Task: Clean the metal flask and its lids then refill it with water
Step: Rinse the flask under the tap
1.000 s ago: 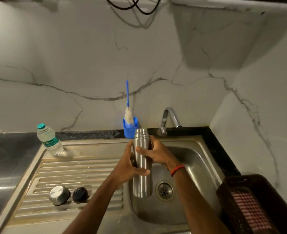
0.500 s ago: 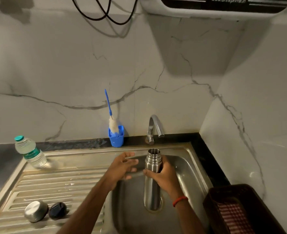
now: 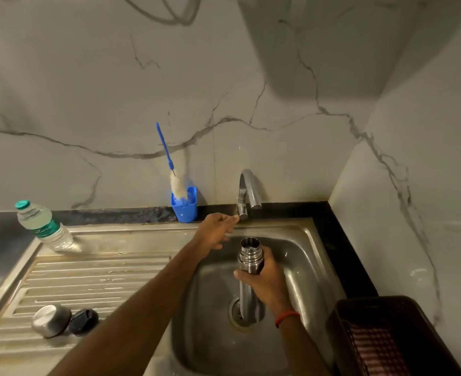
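The open metal flask point(image 3: 248, 256) stands upright in the sink basin point(image 3: 302, 270) over the drain, below the tap point(image 3: 248, 189). My right hand point(image 3: 264, 283) grips the flask just under its threaded neck. My left hand point(image 3: 217, 230) reaches toward the tap's base, fingertips at the tap lever point(image 3: 242, 213). No water is visibly running. The steel outer lid point(image 3: 51, 320) and the black inner lid point(image 3: 83, 321) lie side by side on the ribbed drainboard point(image 3: 93, 278) at the left.
A blue holder point(image 3: 184, 204) with a bottle brush point(image 3: 173, 175) stands against the wall left of the tap. A plastic water bottle point(image 3: 43, 227) stands at the drainboard's back left. A dark basket point(image 3: 386, 337) with a checked cloth sits at the right.
My left hand has let go of the flask and moved up to the tap's base. My right hand has kept the flask upright in the basin beneath the spout.
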Motion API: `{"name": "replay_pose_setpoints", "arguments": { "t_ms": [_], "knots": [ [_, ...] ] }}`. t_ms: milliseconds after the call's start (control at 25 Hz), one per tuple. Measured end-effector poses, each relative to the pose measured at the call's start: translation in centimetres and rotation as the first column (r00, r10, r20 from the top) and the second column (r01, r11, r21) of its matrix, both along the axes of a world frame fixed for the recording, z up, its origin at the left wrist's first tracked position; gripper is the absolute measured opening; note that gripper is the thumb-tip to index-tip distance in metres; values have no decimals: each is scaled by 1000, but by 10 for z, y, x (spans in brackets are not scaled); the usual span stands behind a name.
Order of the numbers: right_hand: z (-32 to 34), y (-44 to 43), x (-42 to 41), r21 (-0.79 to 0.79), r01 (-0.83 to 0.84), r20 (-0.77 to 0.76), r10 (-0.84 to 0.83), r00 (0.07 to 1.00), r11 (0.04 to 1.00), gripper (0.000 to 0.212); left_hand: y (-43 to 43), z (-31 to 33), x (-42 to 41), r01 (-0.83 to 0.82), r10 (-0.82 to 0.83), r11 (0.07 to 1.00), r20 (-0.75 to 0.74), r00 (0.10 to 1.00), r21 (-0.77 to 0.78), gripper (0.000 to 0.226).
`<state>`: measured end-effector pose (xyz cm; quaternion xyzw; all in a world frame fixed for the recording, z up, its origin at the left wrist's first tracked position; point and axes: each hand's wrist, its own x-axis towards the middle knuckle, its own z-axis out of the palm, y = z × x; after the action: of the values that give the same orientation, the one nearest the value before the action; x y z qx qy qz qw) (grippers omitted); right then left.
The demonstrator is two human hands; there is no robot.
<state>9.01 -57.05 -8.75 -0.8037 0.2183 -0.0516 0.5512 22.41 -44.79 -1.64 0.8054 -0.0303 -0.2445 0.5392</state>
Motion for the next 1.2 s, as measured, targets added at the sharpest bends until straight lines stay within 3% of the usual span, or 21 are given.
{"name": "replay_pose_setpoints", "arguments": {
  "t_ms": [240, 480, 960, 1200],
  "knots": [
    [-17, -11, 24, 29, 7, -22, -6, 1000, 1000, 67, -38, -22, 45, 8, -40, 965, 115, 993, 264, 56],
    [-30, -17, 39, 45, 39, -27, -38, 999, 998, 64, -68, -31, 71, 82, -202, 862, 190, 961, 500, 35],
    [-44, -23, 53, 2, 24, -57, -24, 998, 1000, 73, -71, -33, 77, 26, -330, 759, 350, 877, 650, 26],
    [-48, -26, 52, 36, 8, -42, -7, 999, 999, 72, -62, -51, 83, -30, -143, 856, 292, 945, 517, 34]
  ]
}}
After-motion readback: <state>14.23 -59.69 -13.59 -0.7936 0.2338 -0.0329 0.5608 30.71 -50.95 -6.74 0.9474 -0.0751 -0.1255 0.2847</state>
